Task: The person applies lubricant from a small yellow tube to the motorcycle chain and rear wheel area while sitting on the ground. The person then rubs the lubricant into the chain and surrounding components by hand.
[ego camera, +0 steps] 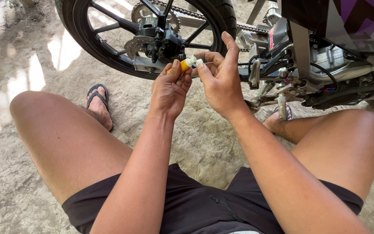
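My left hand (170, 89) is closed around a small yellow tube with a white nozzle (186, 64), held up in front of me. My right hand (220, 78) pinches a tiny white cap or tip (199, 62) right at the tube's nozzle, with a thin pin-like piece sticking out toward the right. Both hands meet just in front of the motorcycle's rear wheel (152, 30), near its brake disc and sprocket (140, 43).
The motorcycle's chain (204, 16), footpeg (282, 104) and engine parts (325, 65) fill the upper right. I squat on rough sandy ground (195, 143), knees spread, my left foot in a black flip-flop (98, 104).
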